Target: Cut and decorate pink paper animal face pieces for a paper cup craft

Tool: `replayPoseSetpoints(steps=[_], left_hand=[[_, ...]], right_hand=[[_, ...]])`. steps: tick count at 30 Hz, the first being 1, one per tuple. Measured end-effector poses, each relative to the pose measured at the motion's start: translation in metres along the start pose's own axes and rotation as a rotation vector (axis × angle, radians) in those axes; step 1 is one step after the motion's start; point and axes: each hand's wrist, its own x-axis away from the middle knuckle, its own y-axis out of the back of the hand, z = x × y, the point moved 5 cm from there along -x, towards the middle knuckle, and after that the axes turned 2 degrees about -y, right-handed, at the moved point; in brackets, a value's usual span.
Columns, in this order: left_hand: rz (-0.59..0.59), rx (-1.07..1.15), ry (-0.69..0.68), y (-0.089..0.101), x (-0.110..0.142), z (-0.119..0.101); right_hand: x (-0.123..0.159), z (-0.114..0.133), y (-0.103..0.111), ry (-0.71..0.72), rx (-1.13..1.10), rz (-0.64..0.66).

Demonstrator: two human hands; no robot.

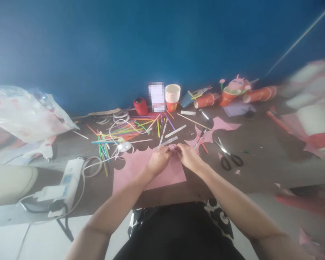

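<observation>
My left hand and my right hand meet fingertip to fingertip above a sheet of pink paper. Both are closed in a pinch. Whatever sits between the fingers is too small and too covered to name. The sheet has rounded bites cut from its far edge. Just beyond my hands lie white strips. A pen-like tool and a red strip rest on pink scraps beside my right hand. Black-handled scissors lie further right with their blades apart.
Coloured sticks spread at the back left, near a white cable and power strip. Stacked paper cups stand by a red spool. A decorated orange cup is back right. A plastic bag lies left.
</observation>
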Motion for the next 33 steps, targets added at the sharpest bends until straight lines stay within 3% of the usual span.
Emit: replayPoseSetpoints(steps=[7,19,33], left_hand=[[-0.021,0.033,-0.055,-0.001,0.007,0.006],[0.062,-0.077,-0.109,-0.001,0.017,-0.011],[0.119,-0.116,0.147,0.006,0.017,-0.035]], right_hand=[[0.022,0.004,0.007,0.022,0.091,-0.032],[0.035,0.008,0.000,0.006,0.345,0.106],[0.047,0.015,-0.006,-0.009,0.365,0.091]])
